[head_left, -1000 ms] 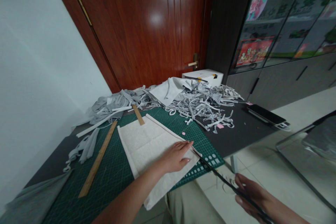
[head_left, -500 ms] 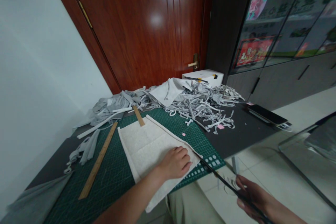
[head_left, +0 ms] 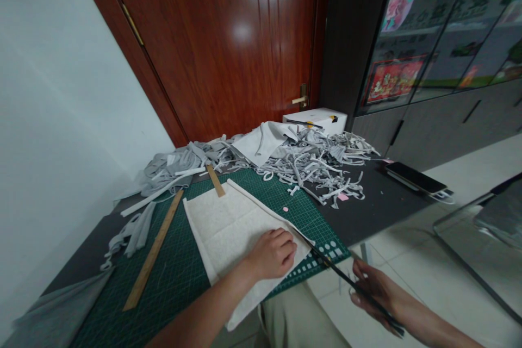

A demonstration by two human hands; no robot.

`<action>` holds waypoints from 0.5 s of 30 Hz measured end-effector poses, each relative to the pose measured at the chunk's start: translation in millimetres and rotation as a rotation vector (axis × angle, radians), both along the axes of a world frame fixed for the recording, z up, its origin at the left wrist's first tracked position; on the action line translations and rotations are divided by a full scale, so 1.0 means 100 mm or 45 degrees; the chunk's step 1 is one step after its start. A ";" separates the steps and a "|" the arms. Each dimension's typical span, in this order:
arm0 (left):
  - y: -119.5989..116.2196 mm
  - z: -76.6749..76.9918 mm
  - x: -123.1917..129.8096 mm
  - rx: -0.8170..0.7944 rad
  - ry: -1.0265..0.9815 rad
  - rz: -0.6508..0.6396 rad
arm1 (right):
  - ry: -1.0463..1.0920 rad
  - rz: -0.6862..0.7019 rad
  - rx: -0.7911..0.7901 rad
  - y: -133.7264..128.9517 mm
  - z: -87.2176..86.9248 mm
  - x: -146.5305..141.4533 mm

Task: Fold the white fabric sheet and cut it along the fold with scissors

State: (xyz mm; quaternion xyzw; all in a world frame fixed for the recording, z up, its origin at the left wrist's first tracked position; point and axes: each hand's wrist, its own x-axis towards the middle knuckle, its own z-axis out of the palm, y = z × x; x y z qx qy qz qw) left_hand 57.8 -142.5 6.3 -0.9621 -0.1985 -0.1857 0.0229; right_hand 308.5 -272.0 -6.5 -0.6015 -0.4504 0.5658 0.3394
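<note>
A cream-white piece of cloth (head_left: 228,228) with a folded long edge lies on a green cutting mat (head_left: 302,201). My left hand (head_left: 274,253) is curled closed on the cloth near its right corner, fingertips hidden. My right hand (head_left: 377,288), beyond the table's near right edge, grips a long, thin black rod (head_left: 340,272). The far end of that rod lies along or inside the cloth's folded right edge; I cannot tell which. Something thin and pale shows beside my right fingers, too small to make out.
One wooden ruler (head_left: 153,255) lies left of the cloth; a shorter wooden strip (head_left: 215,180) overlaps its top. Grey and white fabric scraps (head_left: 318,157) pile up behind, before a white box (head_left: 326,119). A phone (head_left: 416,176) sits at the right edge, near a chair (head_left: 481,250).
My right hand has moved up and left with the black rod, whose far end now reaches further along the cloth's edge. My left hand and the cloth stay almost where they were.
</note>
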 end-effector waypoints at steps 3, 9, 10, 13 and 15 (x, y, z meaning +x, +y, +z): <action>0.02 -0.03 0.00 -0.060 -0.105 0.053 | 0.004 0.013 -0.032 0.04 0.01 0.03; 0.12 -0.09 0.02 -0.238 -0.276 0.492 | -0.001 0.085 -0.055 0.04 -0.02 0.03; 0.13 -0.09 0.02 -0.250 -0.247 0.495 | 0.001 0.083 -0.060 0.04 -0.02 0.02; 0.14 -0.09 0.03 -0.253 -0.169 0.464 | 0.017 0.075 -0.077 0.02 0.05 -0.02; 0.14 -0.09 0.03 -0.247 -0.150 0.464 | 0.029 0.090 -0.081 0.02 0.10 -0.03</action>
